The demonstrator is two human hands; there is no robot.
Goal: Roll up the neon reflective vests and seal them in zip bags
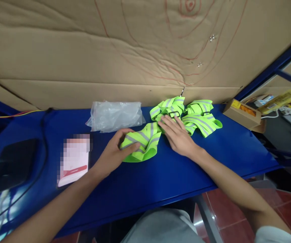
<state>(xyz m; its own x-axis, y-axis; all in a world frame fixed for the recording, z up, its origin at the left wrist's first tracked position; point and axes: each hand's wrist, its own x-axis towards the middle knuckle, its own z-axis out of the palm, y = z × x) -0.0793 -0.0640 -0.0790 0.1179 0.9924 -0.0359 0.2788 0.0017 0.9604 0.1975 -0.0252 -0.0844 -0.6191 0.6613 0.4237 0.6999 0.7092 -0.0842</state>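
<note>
A folded bundle of neon-green reflective strap (145,143) with grey stripes lies near the middle of the blue table. My left hand (117,148) is closed on its left end, thumb in front and fingers behind. My right hand (177,135) lies with fingers stretched out over the strap's right side, against a second green strap bundle (167,105) that has a black buckle. Beside that, a third reflective strap bundle (202,118) rests loosely coiled to the right. My right fingertips touch the green material; what is under the palm is hidden.
Clear plastic bags (116,116) lie at the back, left of the straps. A phone (74,162) with a lit, blurred screen and a black flat device (12,165) with cables are on the left. A small cardboard box (243,114) stands at the right, before a cardboard wall (59,57).
</note>
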